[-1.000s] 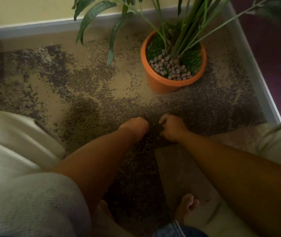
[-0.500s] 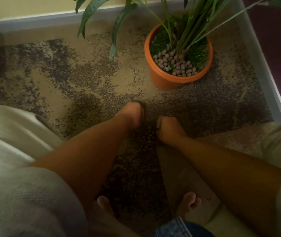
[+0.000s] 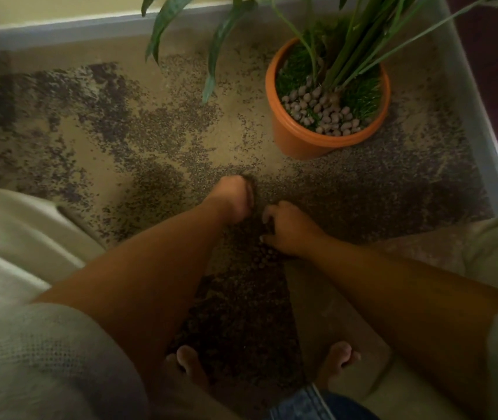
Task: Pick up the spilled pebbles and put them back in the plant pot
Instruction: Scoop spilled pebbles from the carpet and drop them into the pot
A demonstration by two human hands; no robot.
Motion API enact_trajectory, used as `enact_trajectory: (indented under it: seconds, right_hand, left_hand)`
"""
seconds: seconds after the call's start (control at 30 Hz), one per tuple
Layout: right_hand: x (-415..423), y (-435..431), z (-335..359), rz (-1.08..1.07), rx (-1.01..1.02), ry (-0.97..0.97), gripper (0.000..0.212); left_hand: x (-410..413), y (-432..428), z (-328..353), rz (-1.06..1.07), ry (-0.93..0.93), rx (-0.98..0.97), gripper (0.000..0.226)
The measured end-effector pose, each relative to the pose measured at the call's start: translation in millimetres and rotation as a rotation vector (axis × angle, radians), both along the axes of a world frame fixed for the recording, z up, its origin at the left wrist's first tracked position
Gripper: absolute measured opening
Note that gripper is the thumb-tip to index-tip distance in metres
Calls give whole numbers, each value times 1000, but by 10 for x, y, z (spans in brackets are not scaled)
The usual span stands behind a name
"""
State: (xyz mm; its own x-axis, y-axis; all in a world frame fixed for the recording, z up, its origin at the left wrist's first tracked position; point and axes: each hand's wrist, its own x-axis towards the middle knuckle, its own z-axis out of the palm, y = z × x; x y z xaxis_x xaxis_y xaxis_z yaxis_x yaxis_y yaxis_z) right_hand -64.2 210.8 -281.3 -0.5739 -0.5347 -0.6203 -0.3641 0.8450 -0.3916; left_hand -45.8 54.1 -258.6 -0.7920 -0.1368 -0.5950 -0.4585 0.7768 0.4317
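A: Several small, round, grey-brown pebbles lie clustered on the dark carpet between the two wrists. More lie inside the orange plant pot.
B: Grips?
A: Right grip: fingers curled, thumb beside the cluster. Pinching or not, cannot tell. Left grip: fingers hidden, cannot tell.
B: Room?
A: The pot stands in the corner, with skirting board behind and to the right. Open carpet lies to the left.
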Motion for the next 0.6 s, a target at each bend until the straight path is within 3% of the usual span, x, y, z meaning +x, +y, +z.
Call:
enact_trajectory:
  seconds: [0.13, 0.6]
  right_hand:
    - [51, -48, 30, 62, 18, 26, 19]
    - [125, -217, 147, 287, 171, 214, 27]
  left_hand:
    - [12, -24, 6, 2, -3, -3, 11]
    - [-12, -50, 71, 82, 36, 55, 15]
